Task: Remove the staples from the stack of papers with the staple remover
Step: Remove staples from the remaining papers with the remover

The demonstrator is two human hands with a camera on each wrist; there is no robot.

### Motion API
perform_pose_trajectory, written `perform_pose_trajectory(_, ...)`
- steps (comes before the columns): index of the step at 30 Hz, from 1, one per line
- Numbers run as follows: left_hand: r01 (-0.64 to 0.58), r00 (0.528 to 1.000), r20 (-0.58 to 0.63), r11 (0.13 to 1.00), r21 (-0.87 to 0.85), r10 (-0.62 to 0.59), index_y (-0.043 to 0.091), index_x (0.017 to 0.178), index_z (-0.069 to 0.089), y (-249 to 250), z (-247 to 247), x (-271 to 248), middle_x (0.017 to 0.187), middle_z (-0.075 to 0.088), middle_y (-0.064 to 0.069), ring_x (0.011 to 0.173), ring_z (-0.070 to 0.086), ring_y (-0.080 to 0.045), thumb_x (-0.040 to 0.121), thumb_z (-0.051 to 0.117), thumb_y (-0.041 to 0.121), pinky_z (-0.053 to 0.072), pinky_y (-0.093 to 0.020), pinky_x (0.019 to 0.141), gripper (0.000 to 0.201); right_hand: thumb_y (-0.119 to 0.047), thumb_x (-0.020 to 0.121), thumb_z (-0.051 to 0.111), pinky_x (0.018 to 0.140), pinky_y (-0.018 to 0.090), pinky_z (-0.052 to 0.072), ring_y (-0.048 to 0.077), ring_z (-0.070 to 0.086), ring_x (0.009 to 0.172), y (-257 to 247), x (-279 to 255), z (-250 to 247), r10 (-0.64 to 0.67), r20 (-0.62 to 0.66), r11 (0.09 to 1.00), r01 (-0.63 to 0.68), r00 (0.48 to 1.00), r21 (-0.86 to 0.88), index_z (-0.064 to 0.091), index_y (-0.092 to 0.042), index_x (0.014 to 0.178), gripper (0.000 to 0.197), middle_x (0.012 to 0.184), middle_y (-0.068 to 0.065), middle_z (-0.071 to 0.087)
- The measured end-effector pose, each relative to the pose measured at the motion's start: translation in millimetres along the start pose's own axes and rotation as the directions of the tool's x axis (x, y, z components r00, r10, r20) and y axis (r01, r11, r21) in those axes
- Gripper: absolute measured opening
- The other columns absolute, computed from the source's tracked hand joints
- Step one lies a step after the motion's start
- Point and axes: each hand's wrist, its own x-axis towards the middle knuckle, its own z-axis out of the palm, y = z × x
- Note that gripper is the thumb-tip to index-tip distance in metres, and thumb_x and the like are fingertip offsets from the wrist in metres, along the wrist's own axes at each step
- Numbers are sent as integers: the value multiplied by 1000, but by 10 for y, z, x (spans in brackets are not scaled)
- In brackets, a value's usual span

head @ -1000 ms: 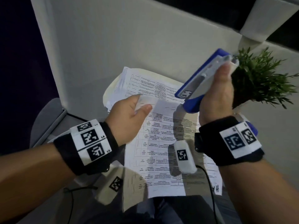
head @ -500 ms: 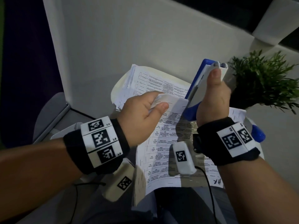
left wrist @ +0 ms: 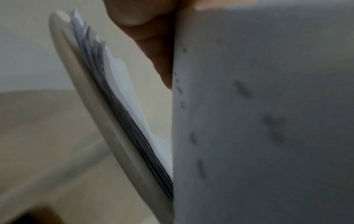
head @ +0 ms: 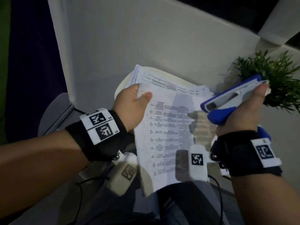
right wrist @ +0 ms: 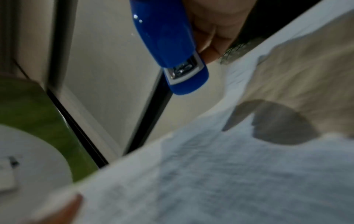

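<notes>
staple remover (head: 230, 101) in right grip (head: 243, 111), beside papers (head: 167, 127) in left grip (head: 131, 106)

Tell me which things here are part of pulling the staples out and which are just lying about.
Part of the job:
- stack of papers, held at its upper left edge by the left hand
- blue and white staple remover, gripped in the right hand, lifted off the papers

Just lying about:
- green plant behind the right hand
- white tray under the papers

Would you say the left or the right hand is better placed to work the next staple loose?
Right: the right hand grips the blue staple remover above the papers; the left hand holds their corner.
</notes>
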Motion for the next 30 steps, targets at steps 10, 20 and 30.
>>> perform_pose_trajectory(10, -857, 362, 840, 499, 129, 403, 13, 103, 73, -132, 159, -277, 105, 71, -5, 93, 69, -17, 78, 41, 12, 58, -37, 72, 41, -87, 56, 46, 94, 45, 54, 20, 74, 87, 519, 177, -567, 231, -186, 946, -265, 955, -188, 76, -28, 86, 73, 89, -3, 77)
perform_pose_trajectory(20, -837, 375, 862, 524, 157, 341, 14, 101, 73, -180, 181, -288, 105, 71, -1, 94, 68, -13, 75, 38, 18, 54, -33, 79, 44, -67, 92, 42, 79, 37, 59, 20, 74, 87, 546, 58, -654, 219, -172, 975, -223, 960, -7, 68, -29, 92, 46, 88, -3, 77)
perform_pose_trajectory(30, -821, 447, 786, 544, 171, 427, 15, 107, 71, -224, 153, -298, 113, 69, 0, 103, 63, -10, 75, 43, 15, 53, -32, 88, 42, -77, 82, 44, 89, 42, 55, 25, 72, 96, 491, 68, -649, 180, -71, 980, -185, 981, -72, 70, -27, 100, 59, 96, -1, 76)
